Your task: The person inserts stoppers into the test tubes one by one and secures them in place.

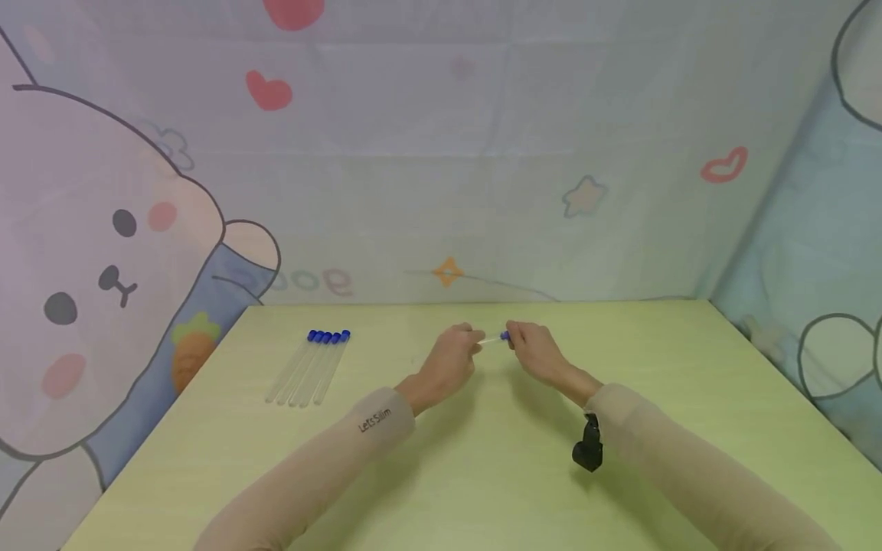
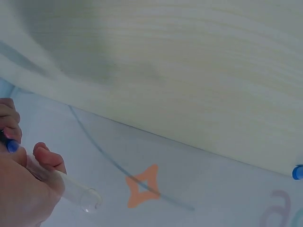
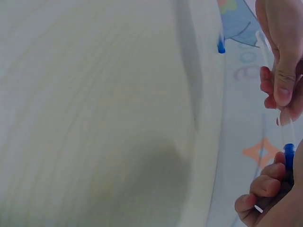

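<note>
A clear test tube (image 1: 491,339) with a blue cap (image 3: 289,150) is held between both hands above the table. My left hand (image 1: 451,356) grips its clear body, and the rounded end sticks out past that hand in the left wrist view. At the capped end, my right hand (image 1: 540,352) pinches the blue cap, its fingers covering part of it. Whether the cap sits fully on the tube I cannot tell. To the left, several similar capped tubes (image 1: 310,375) lie side by side on the table, their blue caps toward the back.
The pale yellow-green table (image 1: 482,474) ends at a cartoon-printed curtain (image 1: 441,153) behind it and at both sides. A black device (image 1: 588,444) hangs at the right sleeve's cuff. One blue cap (image 2: 297,172) of the lying tubes shows at the left wrist view's edge.
</note>
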A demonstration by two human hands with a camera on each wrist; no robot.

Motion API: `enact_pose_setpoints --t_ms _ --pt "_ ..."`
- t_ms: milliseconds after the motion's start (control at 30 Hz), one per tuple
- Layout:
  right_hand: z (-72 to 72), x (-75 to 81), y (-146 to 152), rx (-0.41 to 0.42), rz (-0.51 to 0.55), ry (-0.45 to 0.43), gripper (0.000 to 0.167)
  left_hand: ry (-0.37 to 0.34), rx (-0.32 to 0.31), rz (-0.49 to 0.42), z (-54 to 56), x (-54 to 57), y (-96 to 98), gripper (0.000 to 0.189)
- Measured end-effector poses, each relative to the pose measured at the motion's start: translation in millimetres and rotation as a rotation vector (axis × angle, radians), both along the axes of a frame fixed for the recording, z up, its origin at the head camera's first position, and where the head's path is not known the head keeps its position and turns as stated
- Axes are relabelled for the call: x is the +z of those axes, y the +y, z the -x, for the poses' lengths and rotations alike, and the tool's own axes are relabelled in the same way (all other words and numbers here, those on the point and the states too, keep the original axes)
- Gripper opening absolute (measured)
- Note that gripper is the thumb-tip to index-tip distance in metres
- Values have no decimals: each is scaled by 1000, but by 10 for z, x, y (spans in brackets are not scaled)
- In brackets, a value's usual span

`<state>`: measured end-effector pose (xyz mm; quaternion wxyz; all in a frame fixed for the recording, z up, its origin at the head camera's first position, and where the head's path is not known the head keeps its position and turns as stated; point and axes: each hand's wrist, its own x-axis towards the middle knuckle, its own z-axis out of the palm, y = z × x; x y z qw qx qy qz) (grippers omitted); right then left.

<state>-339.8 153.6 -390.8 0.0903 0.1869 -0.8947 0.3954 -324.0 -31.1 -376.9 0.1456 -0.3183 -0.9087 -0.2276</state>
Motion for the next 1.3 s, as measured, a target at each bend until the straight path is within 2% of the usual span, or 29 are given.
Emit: enact_pose_setpoints --t_ms 133,267,400,533,767,1133,1300 --pt "10 54 37 22 25 -60 46 9 -5 14 22 14 -4 25" --pt "24 98 59 42 32 -63 45 22 -13 36 41 0 -26 26" --pt "48 125 68 40 10 -40 45 113 -26 106 56 -29 -66 35" --pt "58 154 63 22 -1 -65 45 184 -48 162 50 -38 -107 46" --pt "69 188 51 41 -18 -93 47 154 -56 179 17 -6 -133 51" --pt "98 224 305 -25 -131 -82 49 133 29 180 58 9 -262 54" --pt "105 201 467 -28 -142 -81 47 88 78 192 86 16 -402 53"
